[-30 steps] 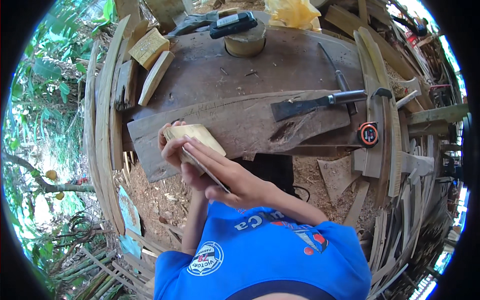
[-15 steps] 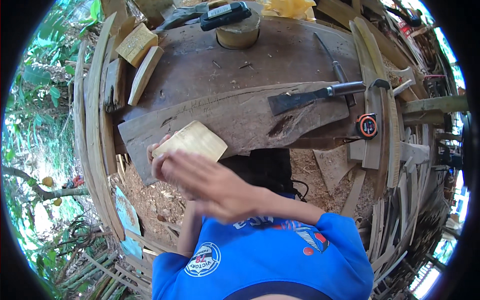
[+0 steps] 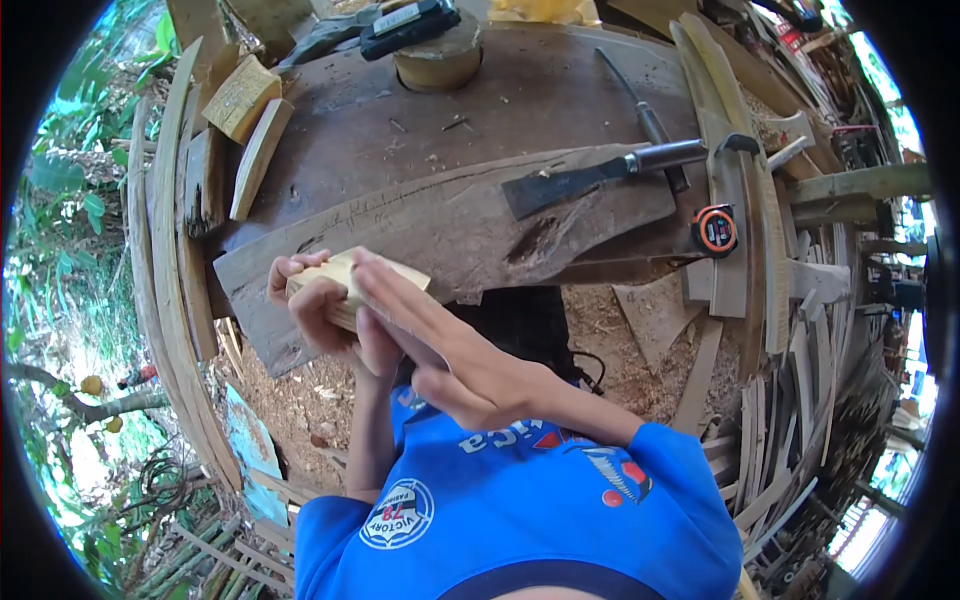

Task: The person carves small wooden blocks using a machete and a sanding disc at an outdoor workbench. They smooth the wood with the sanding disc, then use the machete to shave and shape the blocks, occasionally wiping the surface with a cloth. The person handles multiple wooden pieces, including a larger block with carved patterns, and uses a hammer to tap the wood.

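Observation:
My left hand is wrapped round a pale wooden block, holding it above the near left edge of a grey wooden board. My right hand lies across the block with straight fingers close together. Under that palm shows the edge of a thin, dull brownish sheet, which looks like sandpaper; the rest of it is hidden by the hand. On the board, to the right of the block, rests a wide chisel with a dark blade and wooden handle.
A slim tool with a dark handle lies beyond the chisel. An orange-and-black tape measure sits at the right. Wood blocks stand at the back left. A black device tops a round wooden piece. Shavings cover the ground.
My right hand has slid up and left over the block, which is now tilted and more covered. The bench and its tools appear shifted slightly left in the view.

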The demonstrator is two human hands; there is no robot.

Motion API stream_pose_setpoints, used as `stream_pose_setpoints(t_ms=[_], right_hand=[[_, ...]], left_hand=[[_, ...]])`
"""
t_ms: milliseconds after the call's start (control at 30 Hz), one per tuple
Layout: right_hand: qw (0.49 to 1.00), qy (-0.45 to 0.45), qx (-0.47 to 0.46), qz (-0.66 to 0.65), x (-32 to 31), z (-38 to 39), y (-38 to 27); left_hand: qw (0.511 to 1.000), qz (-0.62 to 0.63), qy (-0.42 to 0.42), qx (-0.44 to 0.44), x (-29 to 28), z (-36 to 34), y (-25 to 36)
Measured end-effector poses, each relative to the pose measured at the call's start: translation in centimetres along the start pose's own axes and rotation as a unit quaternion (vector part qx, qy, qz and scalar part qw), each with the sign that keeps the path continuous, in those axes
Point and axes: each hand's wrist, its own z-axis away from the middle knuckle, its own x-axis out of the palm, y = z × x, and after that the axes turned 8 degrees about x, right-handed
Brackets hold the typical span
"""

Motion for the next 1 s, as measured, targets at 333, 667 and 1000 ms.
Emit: stream_pose_setpoints(t_ms=[333,667,1000], right_hand=[[0.992,0.001,0.095,-0.085,-0.6,-0.4,3.2],[0.991,0.028,0.110,-0.068,-0.3,0.3,2.4],[0.996,0.027,0.079,-0.038,-1.1,0.0,0.5]], left_hand=[[1.000,0.011,-0.007,0.026,-0.1,0.0,0.4],[0.999,-0.025,-0.010,0.027,0.8,-0.4,0.3],[0.999,-0.024,-0.032,0.014,0.7,-0.3,0.6]])
